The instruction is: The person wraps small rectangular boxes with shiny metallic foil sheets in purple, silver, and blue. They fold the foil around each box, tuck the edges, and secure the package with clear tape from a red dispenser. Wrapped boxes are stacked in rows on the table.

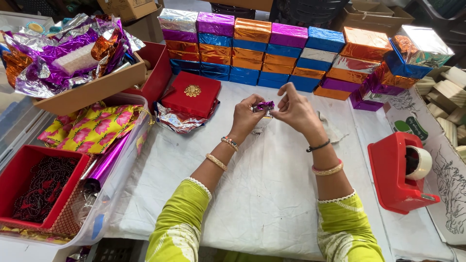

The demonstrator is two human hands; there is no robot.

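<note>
Fingers of the left hand (246, 115) and right hand (293, 109) are pinched shut on a small purple foil piece (265, 105), held above the white cloth-covered table (262, 184). Behind, shiny foil-wrapped boxes (272, 53) are stacked; a red tape dispenser (400, 172) is set well to the right.

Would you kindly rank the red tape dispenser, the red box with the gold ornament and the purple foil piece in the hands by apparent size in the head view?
1. Red tape dispenser, though it sits nearer the camera.
2. Red box with the gold ornament.
3. Purple foil piece, clearly smallest.
</note>
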